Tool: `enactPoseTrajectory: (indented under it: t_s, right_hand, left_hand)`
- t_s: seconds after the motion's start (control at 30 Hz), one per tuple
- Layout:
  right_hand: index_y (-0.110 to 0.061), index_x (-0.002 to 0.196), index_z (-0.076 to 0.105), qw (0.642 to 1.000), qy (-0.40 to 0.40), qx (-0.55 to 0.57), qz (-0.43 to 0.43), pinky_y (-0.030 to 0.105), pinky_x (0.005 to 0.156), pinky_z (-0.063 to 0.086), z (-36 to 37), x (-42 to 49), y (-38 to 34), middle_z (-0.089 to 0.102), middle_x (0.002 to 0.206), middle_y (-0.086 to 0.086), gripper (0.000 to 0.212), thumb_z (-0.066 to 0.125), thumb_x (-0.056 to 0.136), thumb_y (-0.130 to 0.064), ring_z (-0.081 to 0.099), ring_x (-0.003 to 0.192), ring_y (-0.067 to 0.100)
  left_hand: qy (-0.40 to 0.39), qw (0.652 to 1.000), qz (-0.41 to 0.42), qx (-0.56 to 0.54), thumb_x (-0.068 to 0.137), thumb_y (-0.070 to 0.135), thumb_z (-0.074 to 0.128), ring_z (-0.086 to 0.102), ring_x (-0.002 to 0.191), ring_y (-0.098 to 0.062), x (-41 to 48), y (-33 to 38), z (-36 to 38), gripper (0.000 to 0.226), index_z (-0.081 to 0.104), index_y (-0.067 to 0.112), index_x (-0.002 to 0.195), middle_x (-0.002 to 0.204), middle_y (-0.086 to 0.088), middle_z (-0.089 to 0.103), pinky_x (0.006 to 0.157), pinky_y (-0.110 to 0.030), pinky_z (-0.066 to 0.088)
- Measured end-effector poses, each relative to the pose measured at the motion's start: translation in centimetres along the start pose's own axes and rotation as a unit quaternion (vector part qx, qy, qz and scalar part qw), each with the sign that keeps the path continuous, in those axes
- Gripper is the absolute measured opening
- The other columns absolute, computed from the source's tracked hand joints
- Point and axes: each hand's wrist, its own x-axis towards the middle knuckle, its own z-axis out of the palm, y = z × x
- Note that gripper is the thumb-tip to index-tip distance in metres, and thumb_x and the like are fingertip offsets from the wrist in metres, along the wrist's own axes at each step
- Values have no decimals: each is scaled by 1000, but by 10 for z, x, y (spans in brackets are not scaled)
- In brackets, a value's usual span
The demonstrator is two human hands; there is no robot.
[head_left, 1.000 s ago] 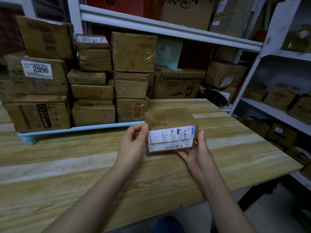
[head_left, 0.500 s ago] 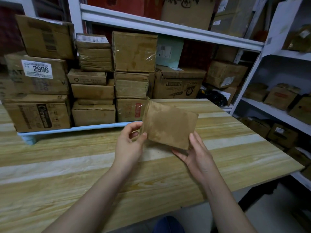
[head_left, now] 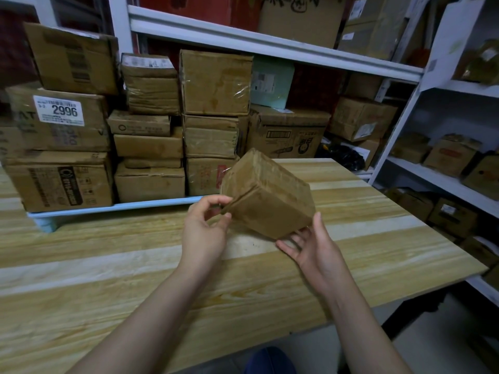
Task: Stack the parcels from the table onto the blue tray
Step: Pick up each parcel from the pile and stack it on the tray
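A small brown parcel [head_left: 266, 194] wrapped in tape is held tilted above the wooden table [head_left: 135, 279], with no label showing. My left hand [head_left: 205, 230] pinches its lower left corner with thumb and fingers. My right hand [head_left: 313, 247] lies palm up with straight fingers under its lower right edge. The blue tray [head_left: 113, 207] stands on the table behind and to the left, with several cardboard parcels [head_left: 149, 147] stacked on it in columns.
White metal shelving [head_left: 270, 44] full of boxes runs behind the table, and more shelves [head_left: 442, 182] with boxes stand to the right. The table's right edge drops to the floor near the shelf.
The parcel has been turned over in my hands: its white label faced me a second ago and now only bare brown sides show. It sits slightly higher and more tilted.
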Motion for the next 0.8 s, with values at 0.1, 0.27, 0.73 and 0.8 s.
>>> enactPoseTrajectory:
  t_s: [0.1, 0.27, 0.73, 0.8]
  right_hand:
    - [-16, 146, 46, 999, 19, 29, 15, 49, 99, 52, -2, 2, 2, 59, 138, 16, 62, 57, 90, -40, 61, 122, 30]
    - [-13, 136, 56, 998, -12, 54, 11, 43, 89, 53, -2, 0, 2, 68, 118, 19, 39, 50, 97, -14, 62, 106, 32]
    - [-13, 123, 57, 995, 32, 82, -48, 38, 92, 58, -1, -3, -1, 68, 117, 16, 30, 50, 99, 1, 67, 111, 25]
    - [-15, 123, 59, 994, 34, 93, -50, 43, 98, 54, 0, -4, -4, 69, 117, 18, 33, 50, 97, 4, 64, 117, 28]
  left_hand:
    - [7, 1000, 4, -8, 85, -1, 66, 63, 103, -18, 1, -2, 0, 44, 68, 43, 84, 114, -14, 62, 93, -34, 53]
    - [19, 998, -24, -55, 88, 5, 64, 65, 99, -18, 1, 1, 1, 36, 70, 40, 82, 105, -10, 68, 100, -44, 49]
    - [-19, 990, -75, -114, 97, 50, 39, 61, 102, -3, -3, 14, 2, 25, 60, 35, 98, 103, 15, 66, 96, -34, 47]
    - [-32, 986, -105, -129, 96, 56, 37, 60, 103, -3, -3, 14, 3, 30, 60, 36, 98, 107, 14, 66, 92, -30, 46]
